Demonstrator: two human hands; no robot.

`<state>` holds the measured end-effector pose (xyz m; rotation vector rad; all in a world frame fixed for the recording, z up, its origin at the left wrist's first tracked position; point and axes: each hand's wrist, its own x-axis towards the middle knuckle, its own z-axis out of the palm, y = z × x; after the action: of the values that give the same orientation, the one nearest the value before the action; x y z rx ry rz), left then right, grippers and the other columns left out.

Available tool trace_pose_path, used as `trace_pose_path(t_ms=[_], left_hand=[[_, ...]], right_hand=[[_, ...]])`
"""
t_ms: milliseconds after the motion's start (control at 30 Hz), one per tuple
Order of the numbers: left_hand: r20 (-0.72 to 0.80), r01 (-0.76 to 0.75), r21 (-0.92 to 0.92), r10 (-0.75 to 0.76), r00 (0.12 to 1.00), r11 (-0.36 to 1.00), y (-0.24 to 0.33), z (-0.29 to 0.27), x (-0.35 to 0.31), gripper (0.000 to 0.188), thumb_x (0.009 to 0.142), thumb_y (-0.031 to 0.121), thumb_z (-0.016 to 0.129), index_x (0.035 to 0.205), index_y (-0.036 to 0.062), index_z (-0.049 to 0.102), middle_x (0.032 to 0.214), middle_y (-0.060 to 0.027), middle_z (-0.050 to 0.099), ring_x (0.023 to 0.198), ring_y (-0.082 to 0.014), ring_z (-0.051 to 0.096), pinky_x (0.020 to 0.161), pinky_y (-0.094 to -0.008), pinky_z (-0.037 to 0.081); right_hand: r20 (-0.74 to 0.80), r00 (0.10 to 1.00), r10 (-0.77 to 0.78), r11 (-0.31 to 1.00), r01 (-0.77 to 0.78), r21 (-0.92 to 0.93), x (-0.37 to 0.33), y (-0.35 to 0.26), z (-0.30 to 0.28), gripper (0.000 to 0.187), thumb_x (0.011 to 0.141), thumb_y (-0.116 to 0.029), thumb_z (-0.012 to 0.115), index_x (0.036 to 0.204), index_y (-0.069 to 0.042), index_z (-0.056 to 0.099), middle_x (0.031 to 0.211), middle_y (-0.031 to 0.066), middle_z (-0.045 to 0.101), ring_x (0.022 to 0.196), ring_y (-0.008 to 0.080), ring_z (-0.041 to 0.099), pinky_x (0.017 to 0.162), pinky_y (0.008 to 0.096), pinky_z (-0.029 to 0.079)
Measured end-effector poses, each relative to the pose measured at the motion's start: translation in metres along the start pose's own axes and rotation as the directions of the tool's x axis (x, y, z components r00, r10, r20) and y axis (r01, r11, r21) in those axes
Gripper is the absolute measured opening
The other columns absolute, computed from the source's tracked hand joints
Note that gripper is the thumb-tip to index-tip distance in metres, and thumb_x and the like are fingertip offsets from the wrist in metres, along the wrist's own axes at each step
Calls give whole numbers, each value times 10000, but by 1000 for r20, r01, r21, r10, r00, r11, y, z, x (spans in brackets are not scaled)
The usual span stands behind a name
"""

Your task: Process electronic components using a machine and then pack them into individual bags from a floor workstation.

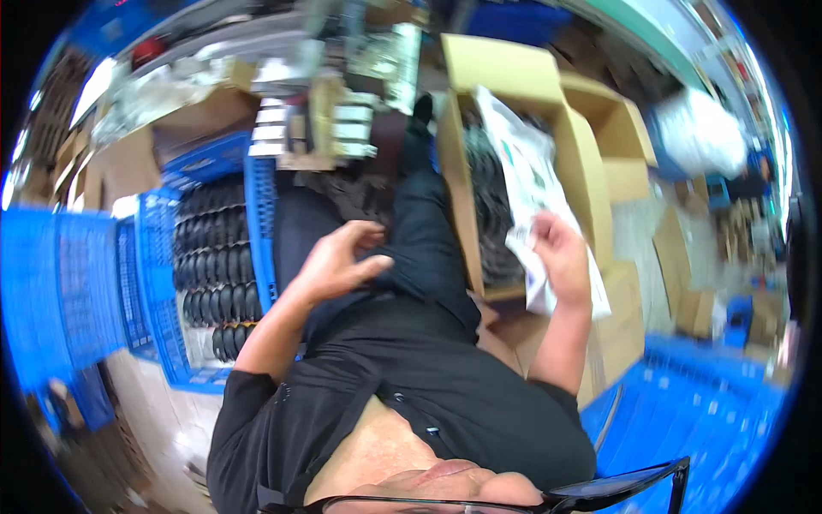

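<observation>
The right grip (565, 257) clamps a white bag (527, 167) over an open box (501, 67) of black parts (490, 206). The left grip (338, 264) hangs above the lap (415, 287), thumb and fingers apart

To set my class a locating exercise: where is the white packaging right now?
In the head view, the white packaging is right of centre, lying across the open cardboard box, its lower part held by the right hand.
</observation>
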<state>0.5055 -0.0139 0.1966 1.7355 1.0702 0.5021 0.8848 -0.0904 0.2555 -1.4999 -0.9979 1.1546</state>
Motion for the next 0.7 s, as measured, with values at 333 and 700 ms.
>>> trace_pose_path(t_ms=[333,700], left_hand=[[89,164,-448,-139,986,879,0,25,71,446,885,197,752,1262,-32,690,1044,-106,754,956,-163,675,878,-368,544],[-32,-404,18,405,914,914,23,-52,-11,526,764,-51,630,1285,3,673,1283,-189,674,1116,-386,694,929,-430,564]], right_hand=[[643,735,215,926,-362,103,-22,65,148,277,917,28,735,1189,25,682,985,-7,673,883,70,623,794,226,501],[83,991,-101,995,99,31,25,48,83,138,1015,-130,691,1092,-15,686,827,4,652,705,81,584,655,254,502]])
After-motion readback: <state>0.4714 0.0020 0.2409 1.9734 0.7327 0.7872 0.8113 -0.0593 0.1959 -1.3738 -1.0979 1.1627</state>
